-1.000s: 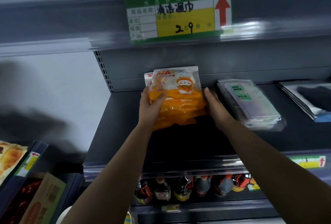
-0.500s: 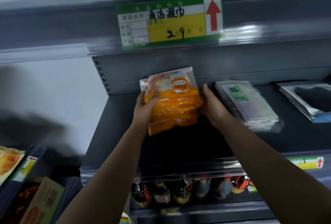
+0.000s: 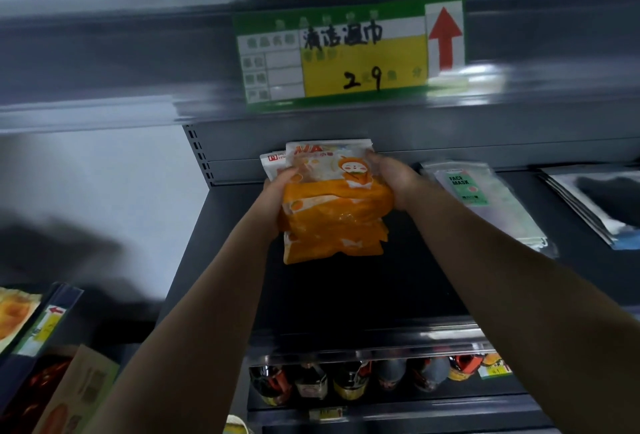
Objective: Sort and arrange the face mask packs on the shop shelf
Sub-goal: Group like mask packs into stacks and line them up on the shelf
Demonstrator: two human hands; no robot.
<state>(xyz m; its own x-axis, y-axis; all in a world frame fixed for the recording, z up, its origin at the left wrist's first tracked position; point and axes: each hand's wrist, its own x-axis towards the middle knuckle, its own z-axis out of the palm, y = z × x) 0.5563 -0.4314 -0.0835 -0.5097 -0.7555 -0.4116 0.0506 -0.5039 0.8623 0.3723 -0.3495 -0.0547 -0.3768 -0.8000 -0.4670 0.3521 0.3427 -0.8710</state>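
Since the orange packs (image 3: 334,215) sit dead centre of the frame, squeezed between both hands, neither arm is really nearer. Left hand (image 3: 277,196) grips the left edge, right hand (image 3: 393,179) grips the upper right corner. Long axis runs up the frame toward the shelf (image 3: 221,253) back. Face mask pack (image 3: 485,201) lies just right, so I'd guess squaring up next.

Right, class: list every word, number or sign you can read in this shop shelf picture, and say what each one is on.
"清洁湿巾", handwritten: price label on the upper shelf edge.
"29", handwritten: same label.
Red up arrow: same label's right end.
"FACE MASK": green sticker on the clear pack.
"MA...", cut off: orange pack held by both hands.
Label's small print, lower tags and bottles: too blurred.
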